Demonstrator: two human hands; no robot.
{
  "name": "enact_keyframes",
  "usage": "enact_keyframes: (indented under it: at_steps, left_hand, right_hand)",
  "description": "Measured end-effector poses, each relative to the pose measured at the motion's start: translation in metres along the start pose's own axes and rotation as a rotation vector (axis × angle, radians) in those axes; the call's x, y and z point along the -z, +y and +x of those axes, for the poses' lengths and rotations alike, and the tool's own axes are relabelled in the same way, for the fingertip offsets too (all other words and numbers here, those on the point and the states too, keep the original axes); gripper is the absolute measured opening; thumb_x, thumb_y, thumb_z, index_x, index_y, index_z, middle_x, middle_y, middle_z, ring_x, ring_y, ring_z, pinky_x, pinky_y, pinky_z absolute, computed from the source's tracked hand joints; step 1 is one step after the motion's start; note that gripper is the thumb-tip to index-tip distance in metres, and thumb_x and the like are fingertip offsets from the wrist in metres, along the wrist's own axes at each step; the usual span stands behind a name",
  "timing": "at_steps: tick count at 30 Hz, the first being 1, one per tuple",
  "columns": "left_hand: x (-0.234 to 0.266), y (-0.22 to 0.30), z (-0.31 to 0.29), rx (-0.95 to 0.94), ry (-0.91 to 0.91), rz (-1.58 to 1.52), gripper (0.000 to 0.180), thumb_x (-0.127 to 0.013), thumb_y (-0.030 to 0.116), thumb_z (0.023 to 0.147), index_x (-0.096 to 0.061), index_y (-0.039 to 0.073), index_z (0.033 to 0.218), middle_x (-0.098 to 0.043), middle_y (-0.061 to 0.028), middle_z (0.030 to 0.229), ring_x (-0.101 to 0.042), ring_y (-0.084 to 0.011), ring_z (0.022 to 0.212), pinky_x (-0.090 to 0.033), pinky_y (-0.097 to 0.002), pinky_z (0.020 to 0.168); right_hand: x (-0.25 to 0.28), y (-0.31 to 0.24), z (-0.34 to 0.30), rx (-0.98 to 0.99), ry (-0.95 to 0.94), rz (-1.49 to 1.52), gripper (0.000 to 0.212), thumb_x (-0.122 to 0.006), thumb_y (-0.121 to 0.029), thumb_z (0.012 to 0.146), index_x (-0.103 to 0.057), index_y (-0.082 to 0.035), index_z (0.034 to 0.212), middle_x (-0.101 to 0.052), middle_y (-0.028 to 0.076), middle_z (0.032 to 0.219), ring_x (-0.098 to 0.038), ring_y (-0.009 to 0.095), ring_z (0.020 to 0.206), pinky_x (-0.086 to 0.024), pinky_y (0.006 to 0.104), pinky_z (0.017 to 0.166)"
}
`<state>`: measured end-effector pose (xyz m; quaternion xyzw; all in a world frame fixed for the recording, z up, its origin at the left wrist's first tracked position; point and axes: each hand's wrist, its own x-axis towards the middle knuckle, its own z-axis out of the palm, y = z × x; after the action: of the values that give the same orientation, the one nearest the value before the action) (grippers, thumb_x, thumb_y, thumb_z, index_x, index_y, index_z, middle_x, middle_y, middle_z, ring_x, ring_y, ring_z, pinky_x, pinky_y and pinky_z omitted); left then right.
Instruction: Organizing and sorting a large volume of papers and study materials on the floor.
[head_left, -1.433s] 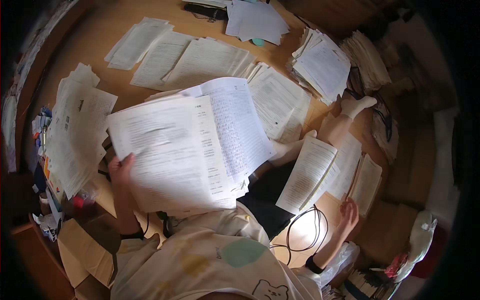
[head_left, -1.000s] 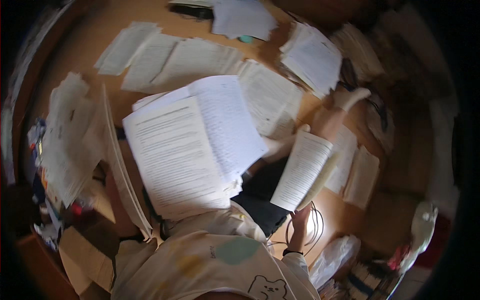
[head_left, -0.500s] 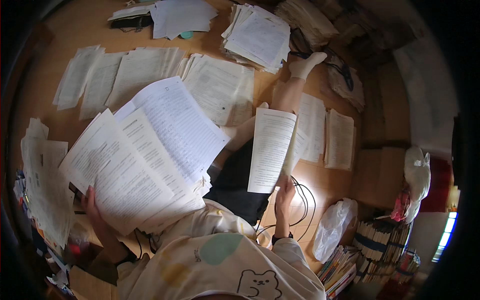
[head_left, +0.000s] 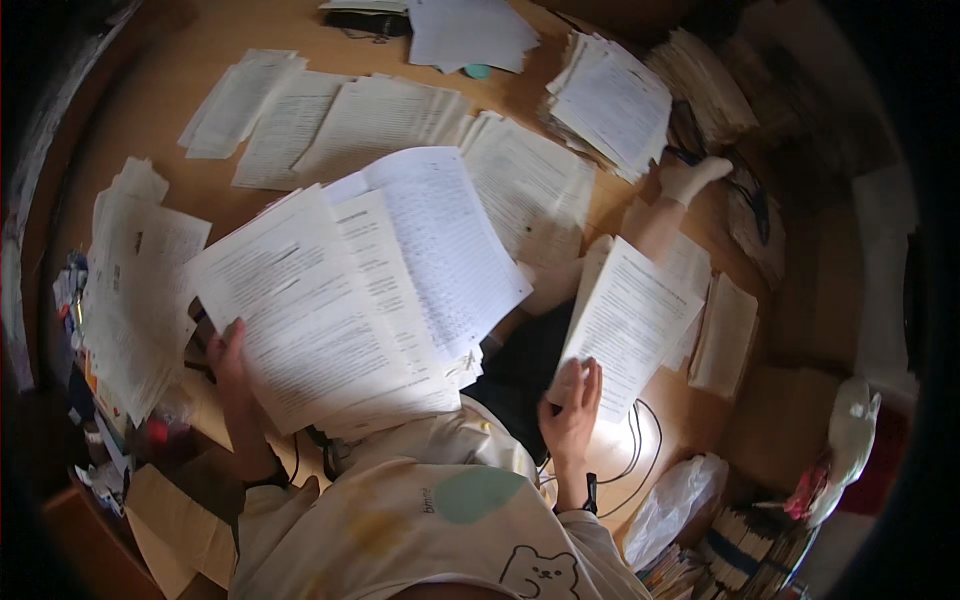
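Note:
My left hand (head_left: 228, 352) grips the left edge of a fanned stack of printed sheets (head_left: 300, 310), thumb on top and the other fingers hidden beneath. The stack rests over my lap, with a lined, handwritten-looking sheet (head_left: 440, 240) showing along its right side. My right hand (head_left: 572, 408) lies on the lower left corner of some printed pages (head_left: 640, 305) beside my outstretched leg. Its fingers are extended over the paper, with the thumb apart. What supports these pages underneath is hidden.
Overlapping paper rows (head_left: 375, 125) lie across the wooden floor ahead. A thick pile (head_left: 615, 100) stands at the far right, and loose sheets (head_left: 140, 290) lie at left. Black cables (head_left: 645, 450), a plastic bag (head_left: 680, 505) and stacked books (head_left: 735, 550) are at right.
The pages at my right hand were folded upright and pinched at the lower edge; now they lie flatter under my fingers. My view has swung left. My left hand keeps its stack.

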<state>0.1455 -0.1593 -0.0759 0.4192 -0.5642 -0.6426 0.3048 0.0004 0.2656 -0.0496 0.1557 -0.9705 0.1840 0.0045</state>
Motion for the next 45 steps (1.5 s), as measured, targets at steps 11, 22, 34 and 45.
enact_keyframes:
  at_steps: [11, 22, 34, 45]
  left_hand:
    - [-0.020, -0.001, -0.016, 0.027, -0.006, -0.026, 0.032, -0.053, 0.006, 0.079, -0.046, -0.005, 0.108, -0.053, -0.0094, 0.102, -0.051, -0.0160, 0.090, -0.040, -0.0279, 0.078]
    - [-0.036, 0.021, -0.030, 0.198, -0.198, -0.520, 0.046, -0.034, 0.031, 0.088, -0.036, -0.002, 0.120, -0.046, -0.0117, 0.115, -0.045, -0.0189, 0.103, -0.032, -0.0308, 0.092]
    - [-0.030, -0.004, -0.013, -0.129, -0.117, 0.009, 0.034, -0.056, 0.007, 0.077, -0.044, -0.003, 0.106, -0.053, -0.0097, 0.100, -0.050, -0.0144, 0.089, -0.041, -0.0288, 0.080]
    - [-0.021, -0.004, -0.009, -0.094, -0.085, 0.057, 0.031, -0.052, 0.015, 0.082, -0.047, -0.004, 0.105, -0.056, -0.0099, 0.098, -0.052, -0.0135, 0.086, -0.042, -0.0265, 0.076]
  right_hand:
    - [0.010, -0.116, 0.054, 0.691, 0.088, 0.369, 0.053, -0.049, 0.005, 0.056, -0.051, 0.005, 0.108, -0.057, 0.017, 0.097, -0.059, 0.027, 0.081, -0.048, 0.0310, 0.065]
    - [-0.076, -0.203, 0.012, 1.152, -0.195, 0.487, 0.046, -0.055, -0.014, 0.068, -0.047, 0.000, 0.111, -0.053, 0.014, 0.104, -0.050, 0.025, 0.100, -0.042, 0.0356, 0.084]
    - [-0.085, 0.005, 0.125, -0.247, -0.368, 0.609, 0.040, -0.055, -0.022, 0.080, -0.045, 0.001, 0.110, -0.055, 0.016, 0.100, -0.057, 0.024, 0.085, -0.046, 0.0320, 0.074]
    - [-0.066, -0.020, 0.124, -0.586, -0.473, 1.469, 0.021, -0.054, -0.014, 0.081, -0.053, 0.002, 0.095, -0.055, 0.003, 0.071, -0.052, 0.010, 0.060, -0.041, 0.0207, 0.053]
